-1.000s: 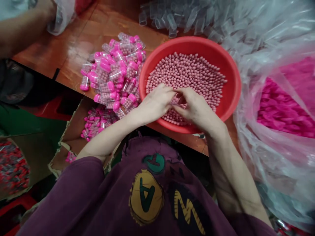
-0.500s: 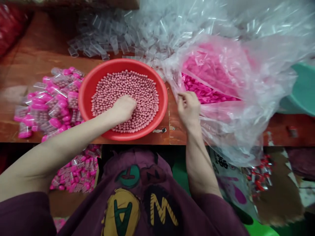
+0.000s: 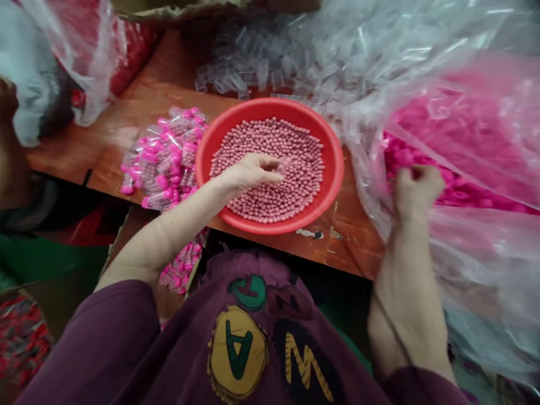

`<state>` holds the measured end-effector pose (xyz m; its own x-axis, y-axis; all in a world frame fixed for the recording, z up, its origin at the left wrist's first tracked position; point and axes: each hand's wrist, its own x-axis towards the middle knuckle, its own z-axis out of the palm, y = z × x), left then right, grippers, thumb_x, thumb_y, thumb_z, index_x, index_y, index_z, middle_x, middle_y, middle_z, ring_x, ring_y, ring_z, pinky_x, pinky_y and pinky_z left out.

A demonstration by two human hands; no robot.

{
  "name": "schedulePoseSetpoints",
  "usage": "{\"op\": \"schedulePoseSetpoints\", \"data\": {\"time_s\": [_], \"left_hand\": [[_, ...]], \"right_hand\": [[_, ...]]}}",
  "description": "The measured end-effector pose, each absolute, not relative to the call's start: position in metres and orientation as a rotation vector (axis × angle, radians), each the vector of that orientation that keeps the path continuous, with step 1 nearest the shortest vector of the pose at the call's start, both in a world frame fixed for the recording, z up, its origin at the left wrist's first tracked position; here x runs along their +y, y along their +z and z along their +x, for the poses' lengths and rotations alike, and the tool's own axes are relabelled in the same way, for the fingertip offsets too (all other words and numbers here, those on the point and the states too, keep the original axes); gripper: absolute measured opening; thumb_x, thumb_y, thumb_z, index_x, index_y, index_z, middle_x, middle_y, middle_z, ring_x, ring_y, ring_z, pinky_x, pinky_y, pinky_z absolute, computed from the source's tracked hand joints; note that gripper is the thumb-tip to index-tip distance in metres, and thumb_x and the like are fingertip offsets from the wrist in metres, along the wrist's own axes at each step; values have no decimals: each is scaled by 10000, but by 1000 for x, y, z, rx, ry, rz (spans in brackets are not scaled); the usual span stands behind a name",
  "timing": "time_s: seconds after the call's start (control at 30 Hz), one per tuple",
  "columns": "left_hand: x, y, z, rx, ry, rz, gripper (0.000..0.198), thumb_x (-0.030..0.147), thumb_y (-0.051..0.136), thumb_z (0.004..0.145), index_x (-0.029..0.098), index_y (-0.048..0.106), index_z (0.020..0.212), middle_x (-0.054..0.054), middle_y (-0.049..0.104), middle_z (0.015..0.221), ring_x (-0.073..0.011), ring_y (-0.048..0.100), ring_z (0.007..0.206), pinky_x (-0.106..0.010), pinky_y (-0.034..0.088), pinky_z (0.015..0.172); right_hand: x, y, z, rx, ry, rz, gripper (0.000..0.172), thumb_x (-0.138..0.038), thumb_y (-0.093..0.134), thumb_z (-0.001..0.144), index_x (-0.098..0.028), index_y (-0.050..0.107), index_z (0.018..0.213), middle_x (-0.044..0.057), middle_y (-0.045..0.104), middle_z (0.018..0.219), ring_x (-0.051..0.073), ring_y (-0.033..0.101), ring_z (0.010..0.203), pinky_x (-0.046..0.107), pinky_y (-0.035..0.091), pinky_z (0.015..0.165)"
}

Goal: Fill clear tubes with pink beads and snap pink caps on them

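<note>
My left hand is over the red basin, above the pink beads that cover its bottom. Thumb and fingers close around what looks like a small clear tube, which blurs into the beads behind it. At the mouth of a clear plastic bag, my right hand rests over bright pink plastic caps. Its fingers are curled in, and whatever they may hold is hidden.
Left of the basin lies a pile of bead-filled, pink-capped tubes. Loose clear tubes are heaped behind it. A cardboard box edge overhangs the back. Another person's arm shows at far left, near bagged red pieces.
My left hand has lifted out of the beads, with its fingers and a clear tube now showing. My right hand has moved from the bag's edge in over the caps. The view has swung left.
</note>
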<state>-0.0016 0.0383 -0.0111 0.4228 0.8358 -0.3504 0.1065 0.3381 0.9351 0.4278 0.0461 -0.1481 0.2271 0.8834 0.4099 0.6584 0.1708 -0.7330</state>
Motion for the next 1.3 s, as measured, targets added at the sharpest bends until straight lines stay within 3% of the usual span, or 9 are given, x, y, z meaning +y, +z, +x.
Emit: {"op": "schedulePoseSetpoints", "data": {"time_s": [0.1,0.2,0.37,0.43,0.63,0.73,0.93,1.13,1.3], "left_hand": [[20,-6,-15,972,641,873,95,96,785,898,140,823,973,-53,807,989,-128,729,927,-293,574,913],[3,-8,-19,884,648,653,155,105,727,990,156,813,1110,-74,832,1013,-161,793,955,-296,601,860],[-14,-12,-20,760,643,479,258,173,622,1100,200,785,1299,-114,877,1139,-230,844,1055,-365,667,880],[-19,-13,-20,764,675,450,271,206,590,1131,191,789,1314,-128,879,1154,-239,849,1057,-365,669,877],[-22,-15,-18,801,801,418,125,191,671,1124,172,794,1115,-68,860,1040,-152,798,921,-289,624,894],[-20,-17,-16,791,819,390,133,183,670,1113,166,798,1082,-74,864,1055,-143,774,889,-290,609,887],[-16,-22,-15,791,843,367,181,218,640,1097,163,811,1078,-94,875,1088,-164,770,869,-308,602,834],[-16,-21,-14,816,809,373,199,234,637,1106,160,822,1086,-73,846,992,-148,731,804,-283,565,780],[-16,-23,-13,824,820,369,180,237,670,1091,167,835,1069,-78,855,1003,-192,778,965,-321,596,915]], "right_hand": [[37,-140,409,-1111,254,-1480,339,-633,655,866,-392,589,1095,66,683,719,282,616,568,507,436,633],[21,-116,361,-975,392,-1373,547,-517,764,701,-406,690,1232,38,670,729,216,454,497,480,353,553],[-9,-54,251,-1282,911,-1154,549,-471,760,804,-362,775,1342,27,643,780,185,460,570,409,416,536],[-17,-40,218,-1326,1026,-1173,439,-572,664,996,-339,821,1333,51,676,839,204,536,640,415,487,592],[-26,-42,182,-1733,673,-1194,254,-478,701,1094,-304,847,1209,64,838,1154,281,808,1096,524,675,1061],[-25,-52,182,-1714,623,-1238,270,-515,680,1105,-301,804,1214,61,836,1160,280,831,1104,500,713,1006],[-27,-52,186,-1853,230,-1341,508,-409,608,1105,-299,643,1600,153,760,1400,338,781,1236,589,681,1101],[-37,-34,186,-2018,382,-1325,444,-334,620,1083,-299,739,1510,148,782,1388,362,771,1283,628,635,1185],[-46,-28,188,-1787,640,-1329,350,-462,643,1140,-339,792,1431,61,856,1213,268,839,996,509,724,982]]}}
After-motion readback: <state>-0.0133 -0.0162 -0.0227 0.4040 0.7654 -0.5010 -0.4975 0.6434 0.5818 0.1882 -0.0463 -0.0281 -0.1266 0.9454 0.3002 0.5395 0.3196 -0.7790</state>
